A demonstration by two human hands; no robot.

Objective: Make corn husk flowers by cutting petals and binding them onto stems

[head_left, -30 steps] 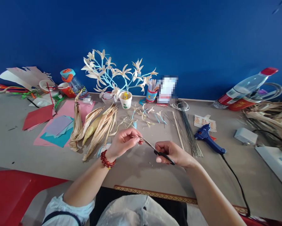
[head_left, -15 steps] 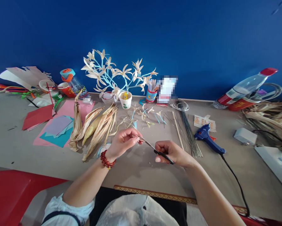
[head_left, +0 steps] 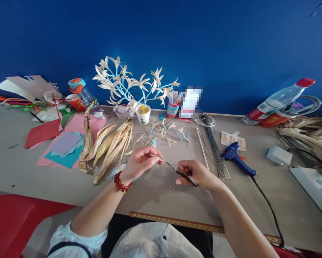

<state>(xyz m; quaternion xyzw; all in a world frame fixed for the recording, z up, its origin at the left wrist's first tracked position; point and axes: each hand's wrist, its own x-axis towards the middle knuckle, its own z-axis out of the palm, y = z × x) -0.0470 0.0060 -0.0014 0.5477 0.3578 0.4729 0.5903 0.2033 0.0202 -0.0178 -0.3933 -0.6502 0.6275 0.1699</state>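
My left hand [head_left: 142,162], with a red bead bracelet [head_left: 120,183] at its wrist, pinches a small pale strip [head_left: 154,155] between thumb and fingers. Most of that strip is hidden by the fingers. In my right hand [head_left: 193,174] are scissors with black handles [head_left: 186,177], their metal blades [head_left: 169,165] pointing left to my left fingertips. The blades look nearly closed. Beyond the hands lie several small flowers on blue stems [head_left: 181,133]. Dried corn husks [head_left: 114,150] rest to the left of my left hand.
A white cup [head_left: 143,117] holds branches of pale flowers [head_left: 141,83] near the blue wall. On the right are thin wires [head_left: 217,154], a wooden stick [head_left: 202,148], a blue glue gun [head_left: 238,159] with its cord, and a bottle [head_left: 279,102]. Coloured paper [head_left: 65,145] lies left.
My right hand and the scissors have shifted very slightly, with the handles drawn a little closer together. My left hand stays in place.
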